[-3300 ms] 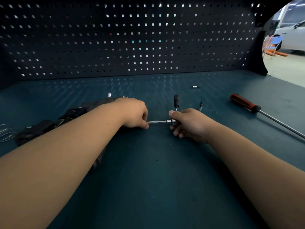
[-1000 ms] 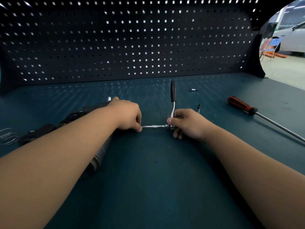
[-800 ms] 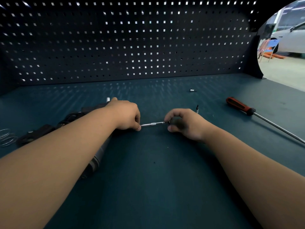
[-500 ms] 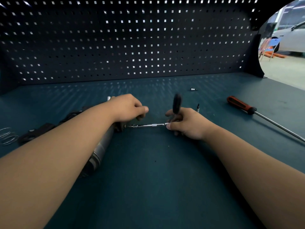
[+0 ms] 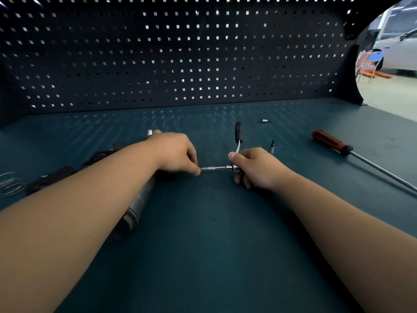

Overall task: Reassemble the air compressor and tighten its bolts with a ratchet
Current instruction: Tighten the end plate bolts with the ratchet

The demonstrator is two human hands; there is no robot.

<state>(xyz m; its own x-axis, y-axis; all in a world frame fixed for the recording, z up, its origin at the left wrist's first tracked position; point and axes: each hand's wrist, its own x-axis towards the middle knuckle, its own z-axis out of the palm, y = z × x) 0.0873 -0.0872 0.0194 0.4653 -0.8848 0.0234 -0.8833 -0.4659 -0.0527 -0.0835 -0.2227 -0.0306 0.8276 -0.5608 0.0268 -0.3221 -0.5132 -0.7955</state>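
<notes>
Head, left hand (image 5: 178,152) holding compressor (image 5: 141,199), right hand (image 5: 259,169) ratchet (image 5: 238,134)

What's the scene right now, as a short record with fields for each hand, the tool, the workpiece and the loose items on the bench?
Left hand: curled over the air compressor's end, fingertips pinching the extension bar
Right hand: grips the ratchet at its head
Ratchet: handle points away, toward the pegboard
Air compressor: lies on the bench, partly under the left forearm
Loose items: red-handled screwdriver at right; small socket and bit beyond the right hand; wire rings at far left
</notes>
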